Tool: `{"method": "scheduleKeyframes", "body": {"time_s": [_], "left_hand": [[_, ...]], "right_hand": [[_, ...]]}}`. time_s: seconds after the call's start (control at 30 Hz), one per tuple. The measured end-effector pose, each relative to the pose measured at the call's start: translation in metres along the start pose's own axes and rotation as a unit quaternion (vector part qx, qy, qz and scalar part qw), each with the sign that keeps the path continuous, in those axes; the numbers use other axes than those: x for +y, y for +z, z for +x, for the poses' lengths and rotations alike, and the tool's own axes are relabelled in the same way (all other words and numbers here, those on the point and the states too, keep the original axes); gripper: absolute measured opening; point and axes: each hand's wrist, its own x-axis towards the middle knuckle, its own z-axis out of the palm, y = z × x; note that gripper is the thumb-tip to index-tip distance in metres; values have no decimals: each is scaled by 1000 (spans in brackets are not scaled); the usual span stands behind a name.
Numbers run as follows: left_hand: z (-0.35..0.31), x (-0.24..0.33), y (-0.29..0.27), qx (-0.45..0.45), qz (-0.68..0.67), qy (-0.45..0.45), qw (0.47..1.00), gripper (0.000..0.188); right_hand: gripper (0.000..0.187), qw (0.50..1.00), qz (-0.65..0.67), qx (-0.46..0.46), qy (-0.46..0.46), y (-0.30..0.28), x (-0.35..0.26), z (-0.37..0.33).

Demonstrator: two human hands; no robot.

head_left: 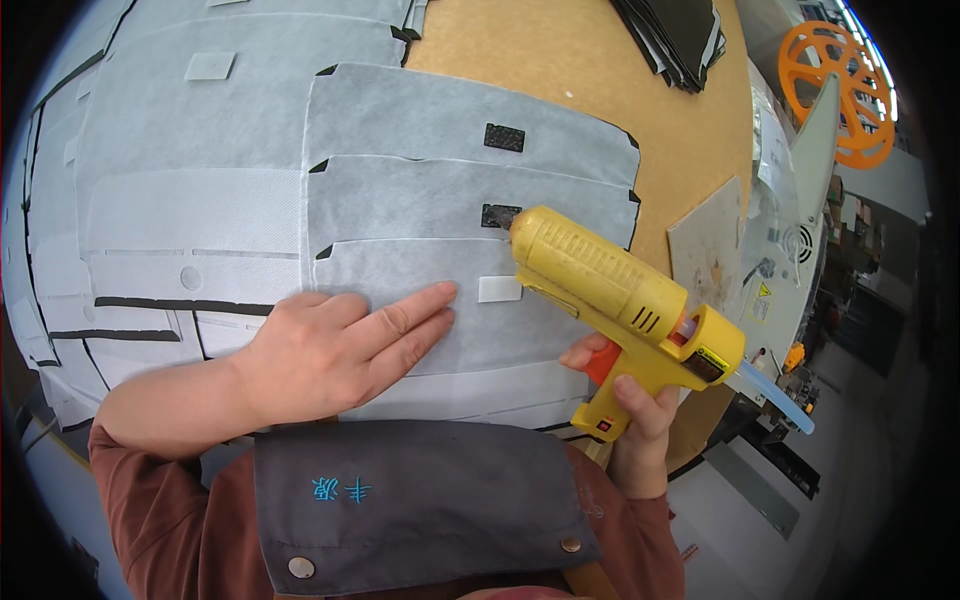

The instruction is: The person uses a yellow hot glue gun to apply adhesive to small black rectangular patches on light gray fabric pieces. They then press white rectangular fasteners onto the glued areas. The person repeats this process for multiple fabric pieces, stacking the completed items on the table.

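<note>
My right hand [645,420] is wrapped round the handle of a yellow hot glue gun [600,280], a finger at its red trigger. A pale glue stick [778,398] pokes out of the gun's back end. The nozzle points left, by a black textured patch [497,215] on a grey-white fabric sheet [400,200]; whether it touches is unclear. Farther up lies a second black patch [504,137], and below the nozzle a small white rectangle [499,289]. My left hand [335,345] rests on the sheet, two fingers stretched toward that rectangle, holding nothing.
More layered pale fabric sheets [190,130] with black edge strips cover the left side. A stack of black sheets [680,40] lies at the far right of the brown tabletop [560,50]. To the right are a stained board [705,235], a grey machine [790,270] and an orange reel [840,95].
</note>
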Motion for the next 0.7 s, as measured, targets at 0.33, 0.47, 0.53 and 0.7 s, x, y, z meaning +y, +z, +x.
{"method": "scheduleKeyframes", "body": {"time_s": [0.33, 0.47, 0.53, 0.7], "left_hand": [[0, 0, 0, 0, -3, -2, 1000, 42], [2, 0, 1, 0, 0, 1, 1000, 42], [1, 0, 1, 4, 1, 0, 1000, 41], [1, 0, 2, 8, 0, -2, 1000, 40]], "right_hand": [[60, 1000, -2, -14, -18, -3, 3, -5], [61, 997, -26, 76, -21, 4, 4, -9], [61, 996, -27, 83, -29, 3, 4, -9], [58, 999, -12, 26, -38, -11, 7, -12]]}}
